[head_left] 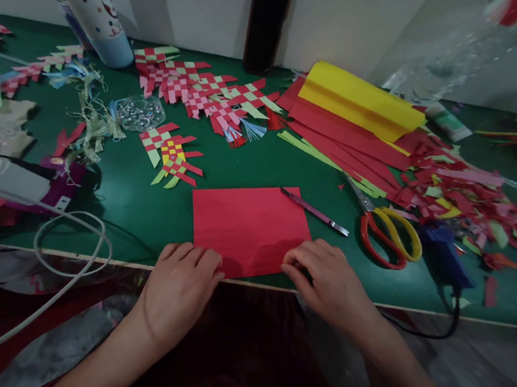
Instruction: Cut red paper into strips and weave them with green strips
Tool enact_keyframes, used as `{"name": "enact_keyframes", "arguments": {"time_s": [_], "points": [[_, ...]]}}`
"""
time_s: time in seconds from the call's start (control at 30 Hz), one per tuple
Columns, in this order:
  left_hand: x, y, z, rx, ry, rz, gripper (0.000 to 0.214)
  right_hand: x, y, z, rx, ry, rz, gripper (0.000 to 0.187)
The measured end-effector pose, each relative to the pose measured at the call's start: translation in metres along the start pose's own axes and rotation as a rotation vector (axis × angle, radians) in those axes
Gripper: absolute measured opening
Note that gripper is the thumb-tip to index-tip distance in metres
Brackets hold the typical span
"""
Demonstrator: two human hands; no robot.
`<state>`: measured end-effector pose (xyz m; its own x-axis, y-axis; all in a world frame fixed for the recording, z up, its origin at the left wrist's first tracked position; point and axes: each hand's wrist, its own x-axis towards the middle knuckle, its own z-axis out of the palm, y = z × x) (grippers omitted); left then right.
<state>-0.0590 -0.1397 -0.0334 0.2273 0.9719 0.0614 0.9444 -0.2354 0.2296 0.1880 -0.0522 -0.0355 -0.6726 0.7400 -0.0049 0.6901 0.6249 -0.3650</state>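
A sheet of red paper (248, 226) lies on the green table, its near edge along the table's front edge. My left hand (188, 279) pinches its near left corner between thumb and fingers. At the near right corner, my right hand (319, 271) holds the paper the same way. A slim craft knife (315, 212) rests across the sheet's right side, its lower end on the table. To the right of it lie scissors (390, 233) with red and yellow handles, their blades pointing away from me.
Woven paper fish (197, 87) lie behind the sheet, near a dish of small beads (140, 112). Yellow paper (360, 101) covers red sheets at the right, beside paper scraps (458, 192) and a blue glue gun (447, 254). A phone (268, 17) leans on the wall. A white cable (66, 222) loops at left.
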Motion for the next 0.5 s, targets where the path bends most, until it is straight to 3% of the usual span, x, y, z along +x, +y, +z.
{"name": "enact_keyframes", "arguments": {"time_s": [0.13,0.3,0.5], "points": [[0.005,0.014,-0.005,0.040,0.062,0.024,0.006,0.000,-0.001,0.001,-0.017,0.025,-0.010,0.018],[0.004,0.032,0.011,-0.019,0.224,0.331,0.024,-0.001,-0.003,0.003,-0.027,0.020,0.008,0.017],[-0.001,0.027,0.040,0.075,0.049,0.374,0.063,-0.007,-0.005,0.003,-0.084,0.077,0.018,0.017]]}}
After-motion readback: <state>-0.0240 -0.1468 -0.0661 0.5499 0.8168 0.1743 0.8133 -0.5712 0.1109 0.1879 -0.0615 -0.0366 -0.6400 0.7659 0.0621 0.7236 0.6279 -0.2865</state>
